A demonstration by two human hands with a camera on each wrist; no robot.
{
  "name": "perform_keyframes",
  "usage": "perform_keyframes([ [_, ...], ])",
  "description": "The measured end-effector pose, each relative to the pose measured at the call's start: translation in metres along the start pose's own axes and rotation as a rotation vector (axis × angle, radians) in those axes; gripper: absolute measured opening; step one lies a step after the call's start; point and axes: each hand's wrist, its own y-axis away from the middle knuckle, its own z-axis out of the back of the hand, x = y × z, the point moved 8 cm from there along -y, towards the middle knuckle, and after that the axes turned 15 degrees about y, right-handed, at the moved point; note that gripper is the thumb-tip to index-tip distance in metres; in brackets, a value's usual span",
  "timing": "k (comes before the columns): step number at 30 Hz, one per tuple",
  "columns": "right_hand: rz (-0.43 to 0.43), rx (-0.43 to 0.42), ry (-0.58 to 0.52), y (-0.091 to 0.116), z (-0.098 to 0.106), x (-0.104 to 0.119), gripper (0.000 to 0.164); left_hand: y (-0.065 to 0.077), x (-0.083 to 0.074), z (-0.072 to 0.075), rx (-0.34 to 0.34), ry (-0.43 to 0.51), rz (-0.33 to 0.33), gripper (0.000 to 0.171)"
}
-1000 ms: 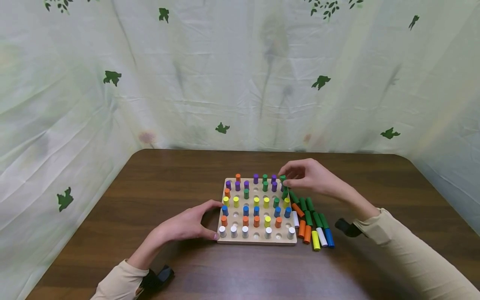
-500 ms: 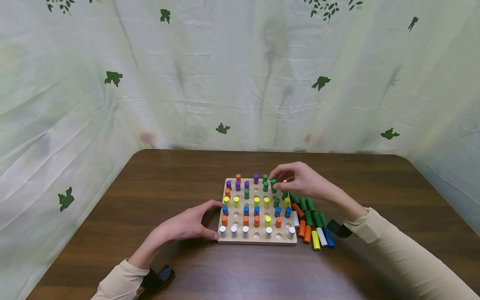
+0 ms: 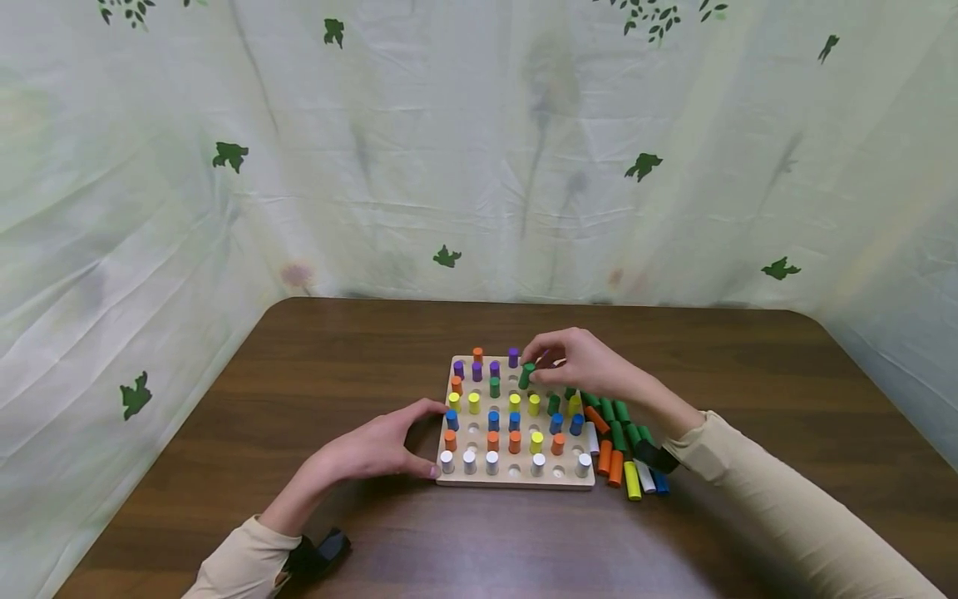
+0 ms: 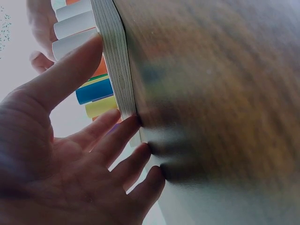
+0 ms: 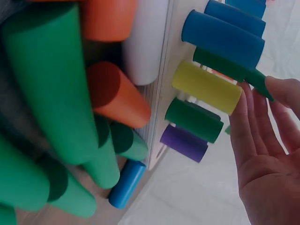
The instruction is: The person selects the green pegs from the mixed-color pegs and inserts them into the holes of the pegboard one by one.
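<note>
Your right hand (image 3: pixel 578 363) is above the far part of the pegboard (image 3: pixel 479 482), thumb and fingers drawn together in a pinch on a green peg (image 3: pixel 527 376). That peg tilts, its top toward the pegboard's right side; you can't tell from these views whether its lower end is in a hole. Left of it, near the pegboard's far edge, stands a purple peg (image 3: pixel 513 358).

Your left hand (image 3: pixel 368 445) lies at the pegboard's left side, fingers parted and fairly straight, thumb near the pegboard's near left corner; the tips touch the edge without curling round anything. Along the pegboard's near edge you have five white pegs (image 3: pixel 469 462) upright, with blue pegs (image 3: pixel 452 420) farther in.

On the desk (image 3: pixel 419 541), just right of the pegboard, loose pegs lie in a cluster: green ones (image 3: pixel 607 411), orange ones (image 3: pixel 615 468), a yellow one (image 3: pixel 633 481), plus white and blue.
</note>
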Motion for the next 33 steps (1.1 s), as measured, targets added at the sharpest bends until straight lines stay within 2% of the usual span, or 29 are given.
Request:
perform_keyframes([
  [7,0.027,0.035,0.027,-0.005,-0.008,0.006,0.022,0.0,0.0,0.0,0.001,0.004,0.001,0.076],
  [21,0.082,0.049,0.105,-0.01,-0.016,0.015,0.017,0.0,-0.001,-0.001,0.002,0.006,-0.012,0.077],
  [33,0.023,0.045,0.125,-0.012,-0.019,0.011,0.016,0.001,-0.001,0.0,0.0,0.0,-0.01,0.077],
])
